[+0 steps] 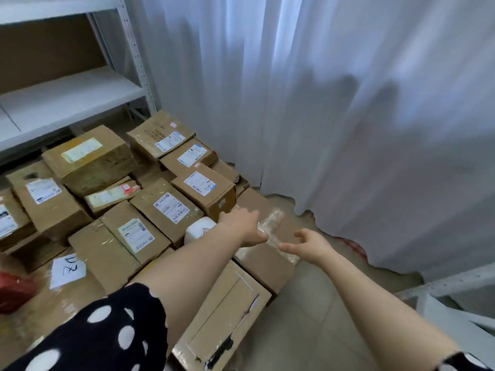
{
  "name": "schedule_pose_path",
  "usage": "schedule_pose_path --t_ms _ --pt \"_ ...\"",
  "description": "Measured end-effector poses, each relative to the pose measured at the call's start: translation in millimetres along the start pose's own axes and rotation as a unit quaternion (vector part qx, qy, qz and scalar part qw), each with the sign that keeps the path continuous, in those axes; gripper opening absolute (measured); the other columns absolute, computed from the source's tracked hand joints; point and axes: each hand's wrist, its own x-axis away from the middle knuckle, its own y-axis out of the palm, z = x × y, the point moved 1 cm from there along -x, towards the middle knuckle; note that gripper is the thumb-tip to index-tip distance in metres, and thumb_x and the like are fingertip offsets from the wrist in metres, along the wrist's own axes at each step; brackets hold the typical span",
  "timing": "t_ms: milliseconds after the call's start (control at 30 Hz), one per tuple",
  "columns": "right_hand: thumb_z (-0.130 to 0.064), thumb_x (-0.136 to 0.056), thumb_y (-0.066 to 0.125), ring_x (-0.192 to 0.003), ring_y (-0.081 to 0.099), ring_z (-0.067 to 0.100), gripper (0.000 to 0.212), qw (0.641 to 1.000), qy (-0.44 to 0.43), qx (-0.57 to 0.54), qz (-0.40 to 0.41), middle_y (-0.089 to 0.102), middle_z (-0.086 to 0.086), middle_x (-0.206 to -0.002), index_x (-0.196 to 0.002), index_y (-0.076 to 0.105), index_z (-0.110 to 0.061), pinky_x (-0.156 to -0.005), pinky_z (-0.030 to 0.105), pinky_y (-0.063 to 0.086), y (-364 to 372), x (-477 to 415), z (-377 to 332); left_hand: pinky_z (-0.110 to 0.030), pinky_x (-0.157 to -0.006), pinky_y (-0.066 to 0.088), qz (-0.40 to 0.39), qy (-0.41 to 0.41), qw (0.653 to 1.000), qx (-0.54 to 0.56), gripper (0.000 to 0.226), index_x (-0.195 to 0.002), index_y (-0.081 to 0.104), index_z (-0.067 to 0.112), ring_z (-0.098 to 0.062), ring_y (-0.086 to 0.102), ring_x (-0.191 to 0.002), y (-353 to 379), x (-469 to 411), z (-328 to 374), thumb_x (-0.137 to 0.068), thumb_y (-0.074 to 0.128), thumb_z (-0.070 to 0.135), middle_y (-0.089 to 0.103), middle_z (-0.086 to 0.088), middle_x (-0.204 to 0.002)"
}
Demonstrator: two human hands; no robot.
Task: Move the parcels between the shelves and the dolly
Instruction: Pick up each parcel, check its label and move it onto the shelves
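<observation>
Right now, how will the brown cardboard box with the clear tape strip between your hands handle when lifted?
The brown cardboard box with the clear tape strip looks stiff: flat faces, square edges, so it likely won't sag. The glossy tape may be slippery; bare cardboard should grip better. Flat-bottomed, it should slide, not roll.

Handwritten "UZ" (approx.) on white paper slip (67, 269); parcel labels (171, 207) illegible.
</observation>
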Motion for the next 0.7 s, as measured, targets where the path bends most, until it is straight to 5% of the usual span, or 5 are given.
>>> schedule_pose_path --t_ms 333,700 --pt "-0.051 -0.071 0.078 -0.136 0.036 0.024 0.095 0.996 0.015 0.062 0.055 0.037 0.006 -0.149 -0.145 0.032 -0.013 -0.106 0.034 0.036 24.7 189.2 91.8 -0.045 -0.102 0.042 0.009 0.099 0.993 -0.058 0.070 -0.147 0.029 0.025 -0.028 0.040 -0.132 38.5 158.6 91.3 -0.087 0.049 0.056 0.040 -0.006 -0.147" --pt "-0.056 -0.073 0.073 -0.133 0.038 0.027 0.093 0.966 0.146 0.064 0.202 0.039 0.007 -0.146 -0.145 0.033 -0.014 -0.105 0.040 0.038 84.3 394.1 157.4 -0.039 -0.100 0.043 0.017 0.310 0.938 -0.154 0.073 -0.147 0.030 0.024 -0.026 0.045 -0.129 64.6 303.4 164.9 -0.087 0.050 0.059 0.044 -0.004 -0.144"
